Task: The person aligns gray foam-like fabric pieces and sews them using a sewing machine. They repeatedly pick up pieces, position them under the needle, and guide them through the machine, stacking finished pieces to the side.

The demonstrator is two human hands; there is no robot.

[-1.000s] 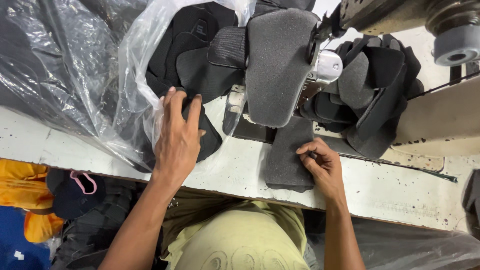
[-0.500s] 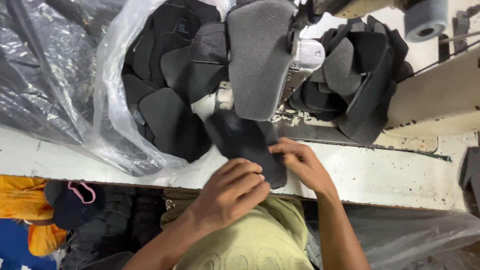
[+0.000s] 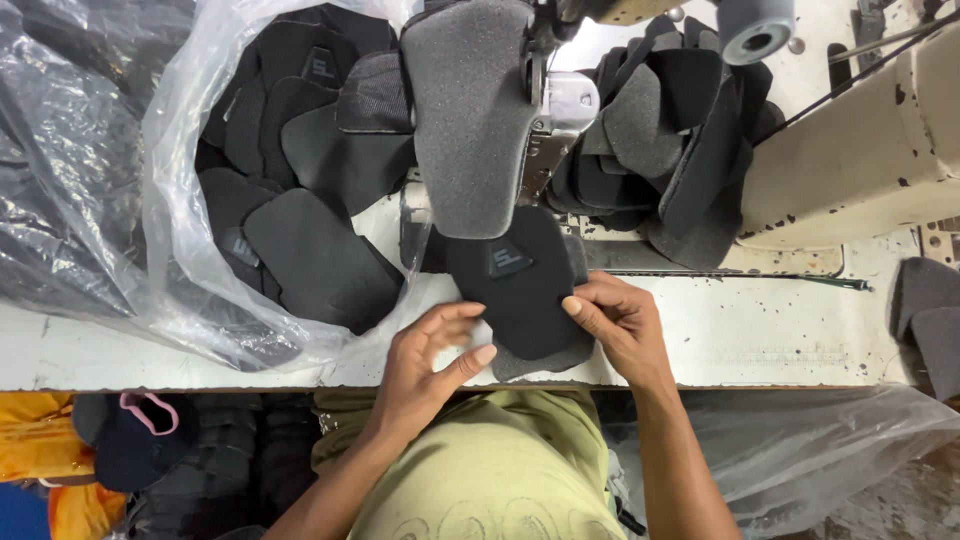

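While left hand (image 3: 430, 360) and right hand (image 3: 620, 325) pinch stacked black fabric pieces (image 3: 520, 285), best align edges flush; keep fingers off needle side, far.

your left hand (image 3: 432, 358) covers the near left edge of the black padded piece (image 3: 520, 275), and your right hand (image 3: 617, 322) hides its right edge, so you cannot see how the grey piece (image 3: 545, 355) under it lines up there. the grey foam pad (image 3: 468, 110) blocks the needle area of the sewing machine (image 3: 860, 150), whose body runs off the right edge. the small patch on the black piece is too small to read. the clear plastic bag (image 3: 175, 210) is cut by the top edge, and its glare blurs the lower pieces inside.
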